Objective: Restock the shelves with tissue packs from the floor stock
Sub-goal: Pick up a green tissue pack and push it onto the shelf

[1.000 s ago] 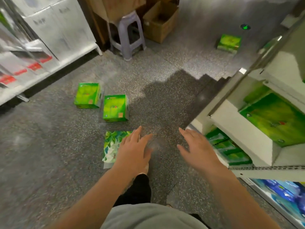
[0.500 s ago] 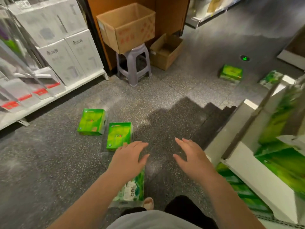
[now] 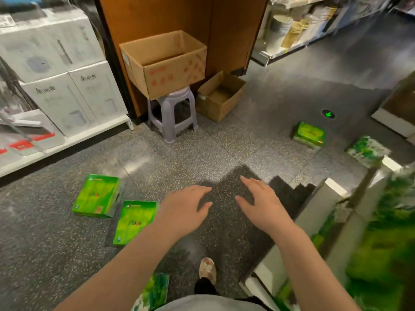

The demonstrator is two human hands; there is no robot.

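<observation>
Two bright green tissue packs lie on the speckled floor at left: one farther left, another beside my left forearm. A leaf-print pack lies near my body, partly hidden by my left arm. Farther off at right lie a green pack and a leaf-print pack. My left hand and right hand hover over the floor, palms down, fingers spread, holding nothing. The white shelf at right holds blurred green packs.
A grey plastic stool carries an open cardboard box; a smaller open box sits on the floor beside it. White appliance boxes fill the left shelf. My foot stands below my hands.
The view has tilted up and forward, so more aisle shows. Both hands stay open and empty. The leaf-print pack under my left hand has slid down to the frame's bottom edge.
</observation>
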